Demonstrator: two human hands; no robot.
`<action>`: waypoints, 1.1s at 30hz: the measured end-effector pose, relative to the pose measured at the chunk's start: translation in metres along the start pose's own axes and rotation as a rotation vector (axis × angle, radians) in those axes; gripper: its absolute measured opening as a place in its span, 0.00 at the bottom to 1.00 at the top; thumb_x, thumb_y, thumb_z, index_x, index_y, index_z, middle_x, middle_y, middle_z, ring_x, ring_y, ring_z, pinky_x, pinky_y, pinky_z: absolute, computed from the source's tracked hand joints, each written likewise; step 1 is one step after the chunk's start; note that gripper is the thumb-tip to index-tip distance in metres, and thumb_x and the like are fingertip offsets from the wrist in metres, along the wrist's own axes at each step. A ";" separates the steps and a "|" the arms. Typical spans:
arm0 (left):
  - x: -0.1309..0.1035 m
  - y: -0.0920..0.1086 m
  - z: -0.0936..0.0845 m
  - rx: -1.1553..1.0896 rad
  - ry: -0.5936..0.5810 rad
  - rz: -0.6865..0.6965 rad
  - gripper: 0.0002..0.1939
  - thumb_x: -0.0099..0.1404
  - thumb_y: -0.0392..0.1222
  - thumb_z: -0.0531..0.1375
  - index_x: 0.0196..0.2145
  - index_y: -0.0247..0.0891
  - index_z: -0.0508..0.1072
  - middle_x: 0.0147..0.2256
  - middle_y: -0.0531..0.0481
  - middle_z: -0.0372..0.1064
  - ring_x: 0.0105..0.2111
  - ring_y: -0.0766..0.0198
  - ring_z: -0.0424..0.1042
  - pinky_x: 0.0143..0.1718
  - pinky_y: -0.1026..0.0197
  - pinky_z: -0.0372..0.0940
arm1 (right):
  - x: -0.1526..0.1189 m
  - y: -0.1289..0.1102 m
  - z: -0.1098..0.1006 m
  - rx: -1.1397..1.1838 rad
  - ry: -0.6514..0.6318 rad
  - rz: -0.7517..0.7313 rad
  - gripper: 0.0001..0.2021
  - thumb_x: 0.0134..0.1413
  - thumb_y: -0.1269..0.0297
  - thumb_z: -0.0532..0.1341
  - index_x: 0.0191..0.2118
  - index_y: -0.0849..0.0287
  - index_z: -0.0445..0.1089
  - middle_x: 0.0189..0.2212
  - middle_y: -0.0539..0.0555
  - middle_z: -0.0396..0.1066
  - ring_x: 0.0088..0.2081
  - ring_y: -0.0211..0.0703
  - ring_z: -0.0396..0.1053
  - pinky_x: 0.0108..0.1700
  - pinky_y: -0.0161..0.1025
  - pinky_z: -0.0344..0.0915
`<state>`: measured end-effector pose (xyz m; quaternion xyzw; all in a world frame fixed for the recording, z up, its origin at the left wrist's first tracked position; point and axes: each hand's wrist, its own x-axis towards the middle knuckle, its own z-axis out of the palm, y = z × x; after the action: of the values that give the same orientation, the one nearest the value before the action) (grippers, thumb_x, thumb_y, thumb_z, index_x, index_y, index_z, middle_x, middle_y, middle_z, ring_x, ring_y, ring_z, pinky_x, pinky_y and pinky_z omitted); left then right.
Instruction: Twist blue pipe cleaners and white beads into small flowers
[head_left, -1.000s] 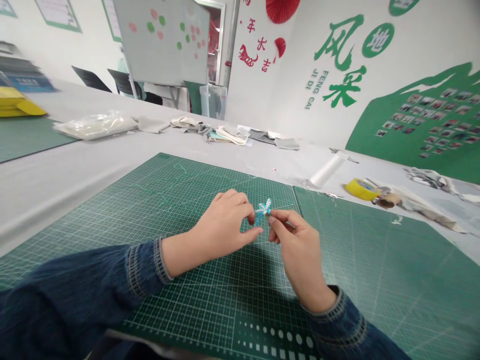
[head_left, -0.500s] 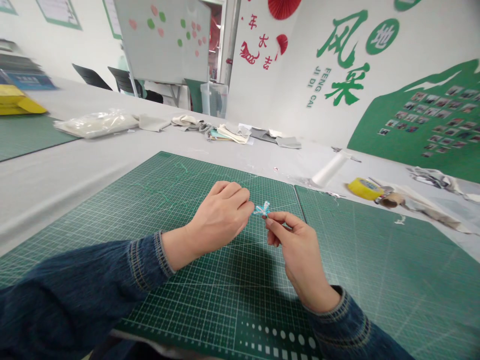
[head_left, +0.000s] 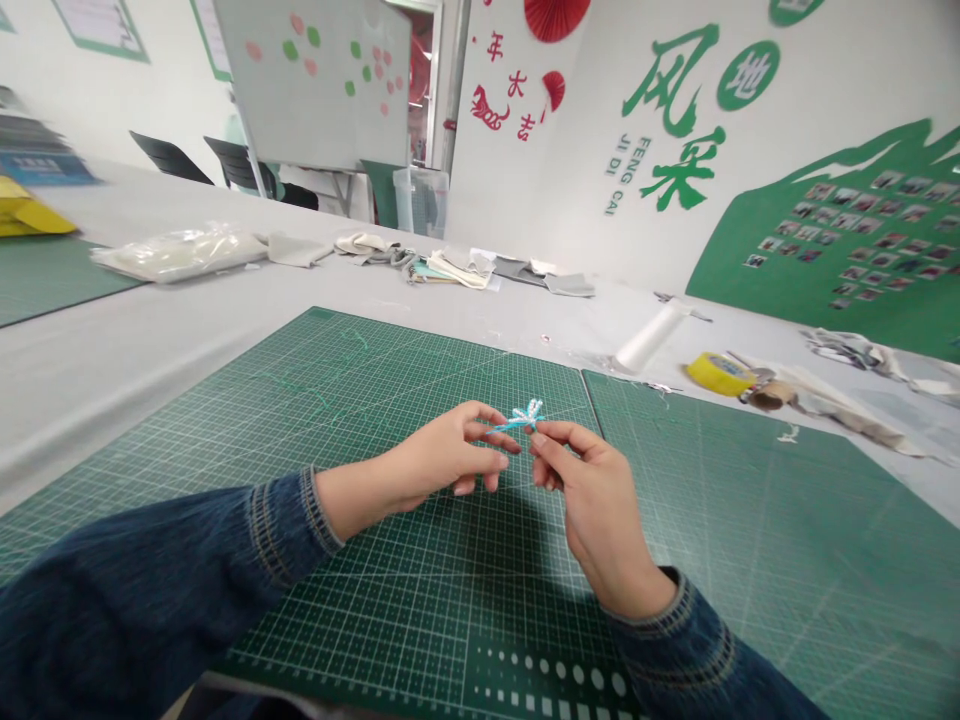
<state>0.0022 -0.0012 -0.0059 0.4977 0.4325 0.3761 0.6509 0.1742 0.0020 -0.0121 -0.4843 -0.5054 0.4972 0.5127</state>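
Note:
A small blue-and-white beaded ornament (head_left: 531, 412), with petal-like loops, is pinched between the thumb and forefinger of my right hand (head_left: 596, 500). A thin blue strand (head_left: 504, 427) runs from it to the left, across the fingers of my left hand (head_left: 450, 455). Those left fingers are apart and bent slightly, close beside the ornament; I cannot make out a grip on the strand. Both hands hover over a green cutting mat (head_left: 375, 590) with a white grid.
Loose green threads (head_left: 322, 400) lie on the mat. Beyond it are fabric scraps (head_left: 465, 268), a plastic-wrapped pack (head_left: 184, 252), a white roll (head_left: 652, 338) and yellow tape (head_left: 720, 373). A second cutting mat (head_left: 750, 520) adjoins on the right.
My left hand has turned and its closed fingers have opened, showing the blue strand. My right hand keeps its pinch on the ornament. The view has shifted slightly.

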 end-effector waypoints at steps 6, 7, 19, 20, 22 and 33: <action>-0.003 -0.001 0.005 -0.343 -0.020 -0.125 0.12 0.60 0.38 0.64 0.39 0.33 0.67 0.39 0.40 0.74 0.29 0.67 0.74 0.27 0.67 0.67 | 0.000 0.001 -0.001 -0.023 0.014 -0.020 0.08 0.49 0.60 0.67 0.34 0.59 0.74 0.16 0.47 0.67 0.20 0.36 0.61 0.24 0.35 0.56; -0.004 -0.003 0.007 -0.362 0.004 -0.143 0.10 0.61 0.39 0.63 0.38 0.33 0.67 0.36 0.42 0.74 0.29 0.67 0.74 0.28 0.66 0.68 | 0.000 0.001 -0.001 -0.024 0.017 -0.022 0.08 0.49 0.60 0.67 0.34 0.59 0.74 0.16 0.47 0.67 0.20 0.36 0.61 0.24 0.35 0.56; -0.004 0.010 -0.022 0.545 0.477 0.440 0.05 0.67 0.41 0.53 0.35 0.39 0.66 0.30 0.52 0.65 0.25 0.67 0.64 0.27 0.62 0.62 | -0.001 -0.011 -0.002 0.047 0.039 -0.028 0.06 0.48 0.64 0.66 0.32 0.60 0.75 0.16 0.47 0.67 0.20 0.35 0.61 0.25 0.35 0.54; -0.004 0.014 -0.025 0.501 0.457 0.475 0.08 0.69 0.43 0.51 0.33 0.39 0.66 0.29 0.53 0.64 0.25 0.68 0.63 0.28 0.62 0.62 | -0.002 -0.012 -0.002 0.057 0.030 -0.024 0.06 0.47 0.64 0.66 0.32 0.60 0.75 0.16 0.47 0.66 0.20 0.35 0.60 0.25 0.35 0.53; -0.003 0.020 -0.026 0.293 0.318 0.446 0.17 0.72 0.50 0.47 0.30 0.40 0.65 0.24 0.55 0.62 0.23 0.69 0.61 0.32 0.61 0.64 | -0.004 -0.014 -0.001 0.080 0.011 -0.016 0.06 0.47 0.64 0.66 0.31 0.60 0.75 0.16 0.47 0.66 0.20 0.35 0.60 0.24 0.35 0.53; 0.008 0.004 -0.011 -0.491 -0.252 0.132 0.34 0.67 0.69 0.40 0.20 0.40 0.62 0.11 0.61 0.48 0.14 0.72 0.44 0.51 0.45 0.66 | -0.004 -0.016 -0.001 0.207 0.001 0.029 0.06 0.43 0.65 0.68 0.30 0.60 0.75 0.22 0.49 0.70 0.20 0.33 0.61 0.24 0.35 0.51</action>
<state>-0.0054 0.0105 -0.0052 0.3950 0.2109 0.4465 0.7746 0.1757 -0.0029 0.0041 -0.4364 -0.4440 0.5537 0.5531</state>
